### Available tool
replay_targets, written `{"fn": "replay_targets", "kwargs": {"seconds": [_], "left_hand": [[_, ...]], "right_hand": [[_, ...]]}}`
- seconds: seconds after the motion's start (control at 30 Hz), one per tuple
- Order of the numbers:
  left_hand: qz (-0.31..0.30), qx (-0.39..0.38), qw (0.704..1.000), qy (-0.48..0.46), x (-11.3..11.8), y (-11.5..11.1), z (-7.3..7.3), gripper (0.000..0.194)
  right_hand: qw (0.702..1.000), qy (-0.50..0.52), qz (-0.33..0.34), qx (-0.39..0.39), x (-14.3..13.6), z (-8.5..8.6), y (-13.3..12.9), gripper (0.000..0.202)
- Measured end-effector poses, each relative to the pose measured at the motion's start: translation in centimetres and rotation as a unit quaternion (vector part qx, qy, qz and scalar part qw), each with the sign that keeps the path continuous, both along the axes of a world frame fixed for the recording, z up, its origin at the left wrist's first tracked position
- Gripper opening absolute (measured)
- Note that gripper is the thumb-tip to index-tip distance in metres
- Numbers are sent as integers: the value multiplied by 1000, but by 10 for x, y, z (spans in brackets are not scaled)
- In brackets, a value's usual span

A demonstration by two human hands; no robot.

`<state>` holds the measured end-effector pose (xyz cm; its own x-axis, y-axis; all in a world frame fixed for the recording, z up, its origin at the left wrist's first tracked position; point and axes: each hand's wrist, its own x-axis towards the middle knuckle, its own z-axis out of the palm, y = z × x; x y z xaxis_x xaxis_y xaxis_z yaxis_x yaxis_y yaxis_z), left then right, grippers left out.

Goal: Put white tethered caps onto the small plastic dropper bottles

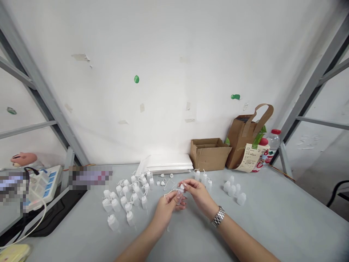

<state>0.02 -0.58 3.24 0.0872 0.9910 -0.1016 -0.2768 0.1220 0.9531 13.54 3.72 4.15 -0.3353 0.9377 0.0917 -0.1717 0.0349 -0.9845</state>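
Note:
My left hand point(169, 204) is closed around a small translucent squeeze bottle point(179, 197) in the middle of the table. Pinched at the bottle's top, the fingers of my right hand point(198, 192) grip its white nozzle cap point(182, 187). A thin white tether strap curves out from beside the cap. Just beyond my hands lie loose white caps point(163, 183) and a ring-like piece point(171, 175). Many capped squeeze bottles point(130, 218) stand to the left. Three more bottles point(204, 177) with caps are behind my right hand. Several uncapped bottles point(231, 190) are grouped at the right.
White flat sheets or packets point(169, 163) are stacked against the wall. An open cardboard box point(211, 158), a brown paper bag point(241, 140) and a red-capped drink bottle point(274, 140) stand at the back right. At the left are a power strip point(49, 185) and a black panel point(58, 213).

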Motion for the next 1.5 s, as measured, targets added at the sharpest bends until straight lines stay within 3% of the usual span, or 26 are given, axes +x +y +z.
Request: {"fn": "replay_targets", "kwargs": {"seconds": [0.1, 0.3, 0.5, 0.67, 0.73, 0.9, 1.13, 1.27, 1.4, 1.5], "left_hand": [[-5, -7, 1000, -1, 0, -2, 3, 36], [34, 7, 998, 49, -2, 0, 4, 32], [81, 61, 982, 159, -12, 3, -1, 24], [91, 147, 952, 253, -16, -2, 0, 25], [75, 134, 960, 235, -15, -1, 1, 24], [-11, 26, 993, 118, -12, 4, 2, 36], [-123, 15, 990, 74, -15, 1, 13, 38], [-113, 24, 978, 174, -15, 0, 12, 36], [-46, 82, 953, 287, -15, 1, 0, 27], [-10, 121, 934, 337, -15, 1, -4, 31]], "right_hand": [[1000, -10, 4, 11, 0, 1, 0, 33], [997, -45, -50, 37, -4, 2, -1, 35], [985, -129, 66, 95, 9, 12, 0, 31], [952, -272, -2, 140, 10, 11, -3, 29], [952, -263, -3, 156, 10, 11, -4, 25], [979, -143, 84, 121, 13, 14, 0, 26], [982, -123, 110, 93, 19, 17, 5, 29], [970, -201, 87, 110, 17, 15, 3, 28], [937, -314, 23, 153, 10, 8, -2, 29], [933, -325, 12, 155, 6, 5, -3, 32]]}}
